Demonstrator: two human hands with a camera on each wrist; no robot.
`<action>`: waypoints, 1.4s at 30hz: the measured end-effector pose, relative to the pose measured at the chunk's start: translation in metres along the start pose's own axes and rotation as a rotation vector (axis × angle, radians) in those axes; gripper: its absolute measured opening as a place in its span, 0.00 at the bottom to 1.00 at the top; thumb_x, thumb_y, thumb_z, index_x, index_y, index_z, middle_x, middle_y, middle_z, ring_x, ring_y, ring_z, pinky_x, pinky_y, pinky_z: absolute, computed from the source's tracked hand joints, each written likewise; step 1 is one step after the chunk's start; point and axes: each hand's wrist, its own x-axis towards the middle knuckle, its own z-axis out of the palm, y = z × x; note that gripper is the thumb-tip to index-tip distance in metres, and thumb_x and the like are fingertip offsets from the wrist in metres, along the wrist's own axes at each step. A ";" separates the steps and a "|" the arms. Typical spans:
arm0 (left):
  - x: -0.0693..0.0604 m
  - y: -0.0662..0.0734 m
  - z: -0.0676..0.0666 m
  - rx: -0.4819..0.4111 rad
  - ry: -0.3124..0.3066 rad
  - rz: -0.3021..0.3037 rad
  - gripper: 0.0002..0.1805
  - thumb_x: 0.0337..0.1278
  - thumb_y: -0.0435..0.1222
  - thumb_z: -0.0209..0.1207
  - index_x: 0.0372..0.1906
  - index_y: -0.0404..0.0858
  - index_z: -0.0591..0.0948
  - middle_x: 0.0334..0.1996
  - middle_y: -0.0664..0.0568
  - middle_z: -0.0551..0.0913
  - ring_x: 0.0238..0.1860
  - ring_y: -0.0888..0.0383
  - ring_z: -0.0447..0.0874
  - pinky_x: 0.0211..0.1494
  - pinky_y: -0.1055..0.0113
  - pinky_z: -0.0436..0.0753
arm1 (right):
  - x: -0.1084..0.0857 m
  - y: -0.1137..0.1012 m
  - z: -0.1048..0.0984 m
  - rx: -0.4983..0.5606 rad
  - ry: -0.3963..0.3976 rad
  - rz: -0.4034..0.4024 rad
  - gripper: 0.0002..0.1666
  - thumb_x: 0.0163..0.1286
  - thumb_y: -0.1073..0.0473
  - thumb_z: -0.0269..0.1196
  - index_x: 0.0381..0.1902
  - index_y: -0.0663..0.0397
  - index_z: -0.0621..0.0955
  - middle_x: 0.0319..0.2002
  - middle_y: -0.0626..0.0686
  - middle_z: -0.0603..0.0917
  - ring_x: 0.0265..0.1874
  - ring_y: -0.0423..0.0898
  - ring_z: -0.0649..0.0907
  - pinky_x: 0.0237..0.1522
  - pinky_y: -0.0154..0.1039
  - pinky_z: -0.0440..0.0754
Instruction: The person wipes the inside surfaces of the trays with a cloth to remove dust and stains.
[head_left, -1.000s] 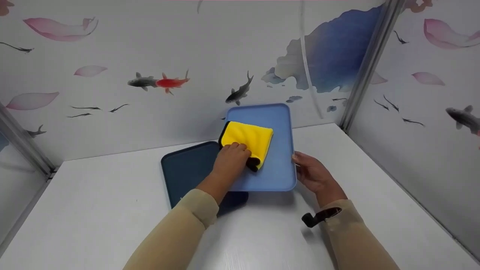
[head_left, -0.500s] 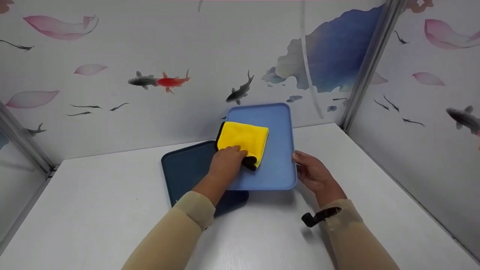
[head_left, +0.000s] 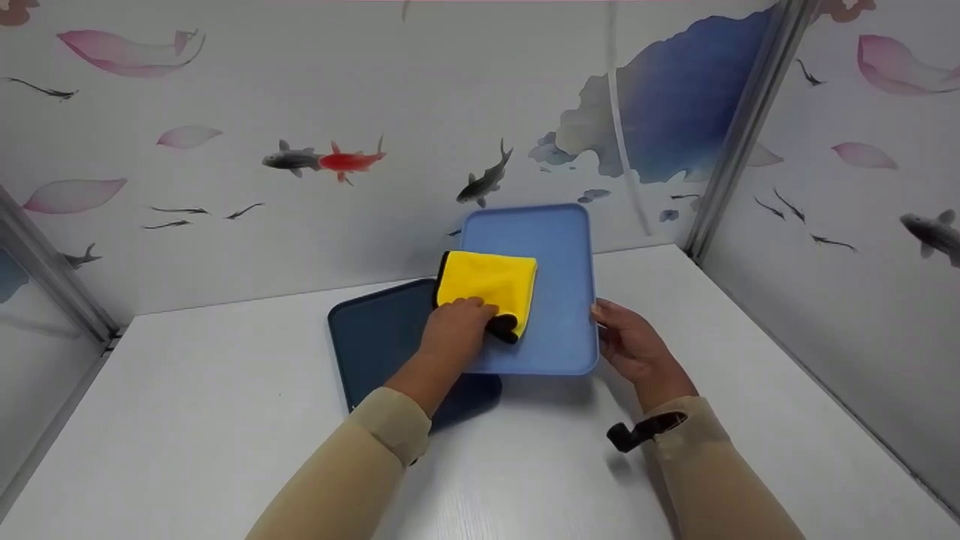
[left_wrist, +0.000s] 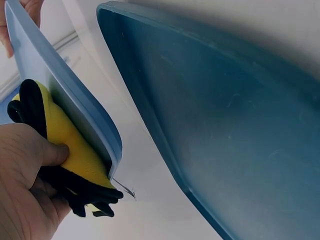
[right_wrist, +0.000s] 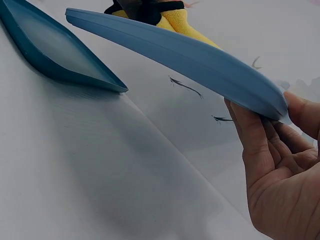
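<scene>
My right hand (head_left: 636, 343) holds up a light blue tray (head_left: 559, 300) by its right edge, thumb over the rim and fingers beneath, as the right wrist view shows. The tray hangs tilted above the table. Against its inner face lies a folded yellow cloth (head_left: 491, 277) with black edging. My left hand (head_left: 455, 330) grips the cloth's lower part; in the left wrist view the thumb (left_wrist: 56, 154) presses on the yellow side, with the other fingers partly hidden under the cloth. Beneath and to the left, a dark teal tray (head_left: 379, 337) lies on the table, partly covered by the left arm and the blue tray.
The white table (head_left: 225, 420) extends around the trays. White panels (head_left: 337, 75) printed with fish and petals stand at the back and sides, joined by metal posts (head_left: 750, 127). A black strap (head_left: 646, 431) sits at the right wrist.
The left hand and cloth have shifted slightly left and down across the blue tray. The right hand keeps its hold on the tray. The whole view has drifted a little.
</scene>
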 end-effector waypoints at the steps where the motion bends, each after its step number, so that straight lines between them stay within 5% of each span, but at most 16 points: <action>1: 0.000 0.001 0.000 -0.004 0.008 0.003 0.23 0.72 0.29 0.59 0.67 0.48 0.82 0.57 0.50 0.86 0.53 0.50 0.84 0.67 0.56 0.82 | 0.000 -0.001 -0.001 0.002 0.006 0.000 0.13 0.80 0.63 0.55 0.46 0.49 0.87 0.44 0.49 0.88 0.43 0.42 0.86 0.44 0.32 0.87; 22: -0.015 0.012 0.005 -0.107 0.086 -0.063 0.22 0.69 0.30 0.63 0.65 0.47 0.83 0.57 0.52 0.88 0.54 0.52 0.85 0.69 0.57 0.81 | 0.000 0.001 0.001 -0.001 0.042 -0.009 0.11 0.80 0.61 0.57 0.48 0.47 0.86 0.46 0.47 0.88 0.45 0.42 0.85 0.44 0.30 0.87; 42: -0.018 0.042 0.008 -0.164 0.114 -0.072 0.21 0.70 0.33 0.64 0.65 0.47 0.82 0.55 0.54 0.88 0.52 0.55 0.85 0.67 0.60 0.83 | 0.001 -0.002 0.001 0.011 0.076 0.011 0.08 0.78 0.60 0.61 0.47 0.47 0.87 0.46 0.46 0.89 0.45 0.41 0.86 0.46 0.31 0.87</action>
